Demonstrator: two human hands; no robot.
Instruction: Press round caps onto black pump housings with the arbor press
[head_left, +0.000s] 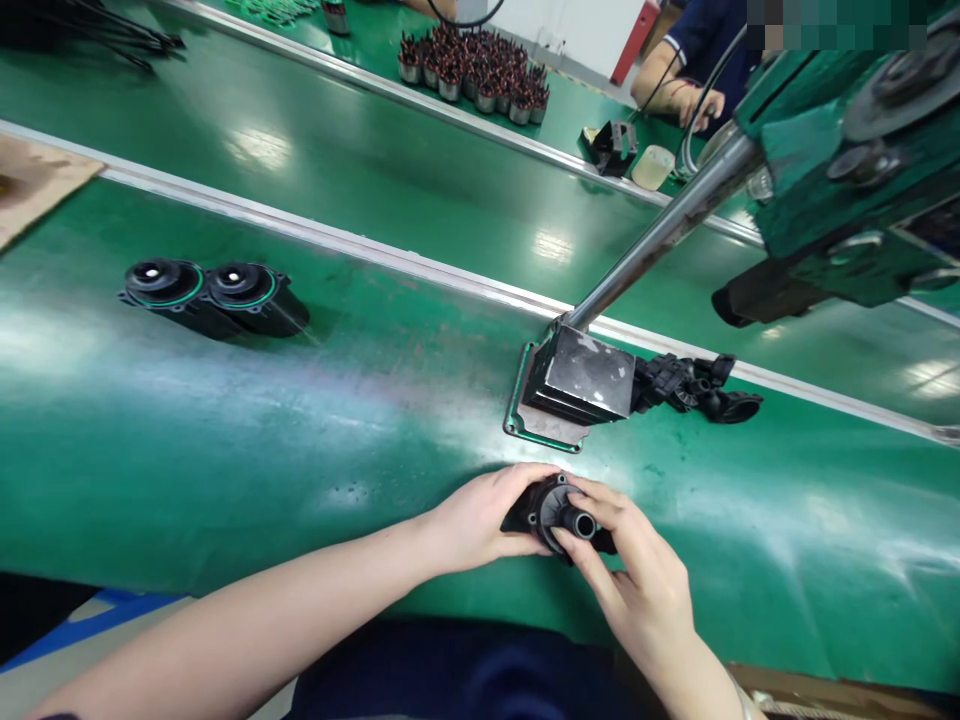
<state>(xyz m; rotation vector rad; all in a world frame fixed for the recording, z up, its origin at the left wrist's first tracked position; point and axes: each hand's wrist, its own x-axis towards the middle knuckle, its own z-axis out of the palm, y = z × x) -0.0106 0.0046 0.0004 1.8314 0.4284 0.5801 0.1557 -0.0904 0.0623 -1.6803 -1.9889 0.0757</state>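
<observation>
Both my hands grip one black plastic pump housing [559, 510] with a short round port, held just above the near edge of the green bench [300, 440]. My left hand [480, 520] wraps its left side, fingers closed on it. My right hand [637, 570] pinches the right side around the port. Just beyond stands a black block fixture [581, 380] on a metal base plate, with a steel rod [660, 235] rising from it to a green machine head [847, 170]. Black plastic parts [697, 385] lie to the fixture's right.
Two black housings with green seals [214, 295] lie at the left of the bench. A conveyor belt [390, 170] runs behind a metal rail. Across it are a cluster of copper-wound motor parts [472, 75], a small black fixture [613, 145], and another person's arm [675, 85]. Cardboard [30, 185] lies far left.
</observation>
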